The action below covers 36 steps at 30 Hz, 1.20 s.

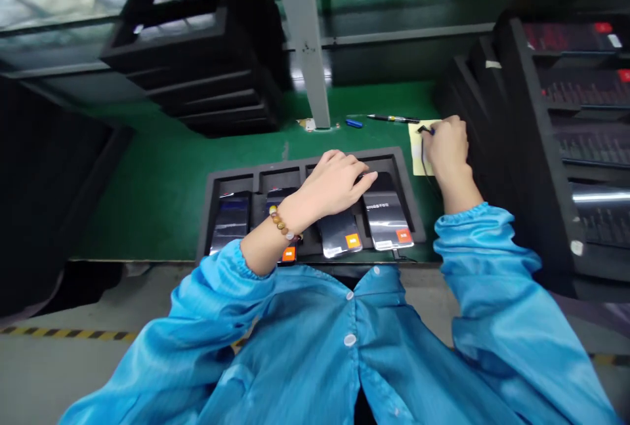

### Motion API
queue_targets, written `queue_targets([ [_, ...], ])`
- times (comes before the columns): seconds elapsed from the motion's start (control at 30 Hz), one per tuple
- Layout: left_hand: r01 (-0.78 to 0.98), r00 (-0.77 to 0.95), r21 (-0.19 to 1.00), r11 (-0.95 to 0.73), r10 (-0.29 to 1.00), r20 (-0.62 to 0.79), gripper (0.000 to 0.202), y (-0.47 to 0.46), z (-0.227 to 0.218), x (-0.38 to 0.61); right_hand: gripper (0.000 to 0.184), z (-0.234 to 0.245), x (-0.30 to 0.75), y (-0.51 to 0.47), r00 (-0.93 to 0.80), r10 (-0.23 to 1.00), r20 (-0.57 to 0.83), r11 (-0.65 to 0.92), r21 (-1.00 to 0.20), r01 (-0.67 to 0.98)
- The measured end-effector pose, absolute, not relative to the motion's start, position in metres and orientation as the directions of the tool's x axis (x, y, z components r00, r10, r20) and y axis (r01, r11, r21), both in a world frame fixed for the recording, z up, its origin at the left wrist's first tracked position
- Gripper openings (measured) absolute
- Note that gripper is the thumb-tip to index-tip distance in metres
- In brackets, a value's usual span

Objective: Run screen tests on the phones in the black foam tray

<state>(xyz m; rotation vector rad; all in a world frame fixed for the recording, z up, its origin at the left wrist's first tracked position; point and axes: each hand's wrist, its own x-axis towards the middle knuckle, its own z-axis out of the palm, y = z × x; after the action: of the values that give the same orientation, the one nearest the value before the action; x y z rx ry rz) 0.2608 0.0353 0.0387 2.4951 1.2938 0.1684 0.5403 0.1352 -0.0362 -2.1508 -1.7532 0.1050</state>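
My left hand (335,182), with a bead bracelet (281,223) at its wrist, lies palm down over a dark foam tray (411,212). Its fingers are slightly apart, and the fingertips reach the top end of the rightmost phone (386,215). Beside that phone lies another phone (339,235), partly under the hand. Two more phones sit in the slots to the left, one largely hidden by my forearm. My right hand (447,149) is closed on a thin black cable (424,157), above a yellow paper note (416,159). The cable's far end is hidden.
A black pen (394,118) and a blue pen cap (354,123) lie behind the tray on the green bench (162,176). Stacked black trays (211,77) stand at back left. More trays with phones (522,136) rise at right. A grey post (308,44) stands behind.
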Motion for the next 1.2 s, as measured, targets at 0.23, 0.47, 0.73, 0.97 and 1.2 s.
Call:
queue_targets([
  [0.23,0.826,0.535,0.273,-0.493,0.838,-0.105,0.05,0.022,0.024,0.195,0.028,-0.012,0.557,0.082,0.159,0.948,0.277,-0.052,-0.357,0.932],
  [0.47,0.788,0.569,0.372,-0.49,0.811,-0.137,0.051,0.029,0.012,0.189,0.027,0.049,0.546,-0.094,-0.117,0.967,0.225,0.208,-0.439,0.874],
  [0.73,0.745,0.577,0.478,-0.465,0.809,-0.112,0.055,0.03,0.009,0.189,0.015,0.009,0.451,-0.155,-0.547,0.832,0.097,0.459,-0.674,0.579],
  [0.97,0.744,0.571,0.483,-0.462,0.815,-0.101,0.056,0.026,0.01,0.191,0.022,-0.022,0.441,-0.145,-0.557,0.829,0.051,0.454,-0.644,0.616],
  [1.2,0.738,0.558,0.509,-0.442,0.824,-0.093,0.06,0.025,0.011,0.191,0.023,-0.017,0.441,-0.144,-0.548,0.835,0.041,0.436,-0.657,0.615],
])
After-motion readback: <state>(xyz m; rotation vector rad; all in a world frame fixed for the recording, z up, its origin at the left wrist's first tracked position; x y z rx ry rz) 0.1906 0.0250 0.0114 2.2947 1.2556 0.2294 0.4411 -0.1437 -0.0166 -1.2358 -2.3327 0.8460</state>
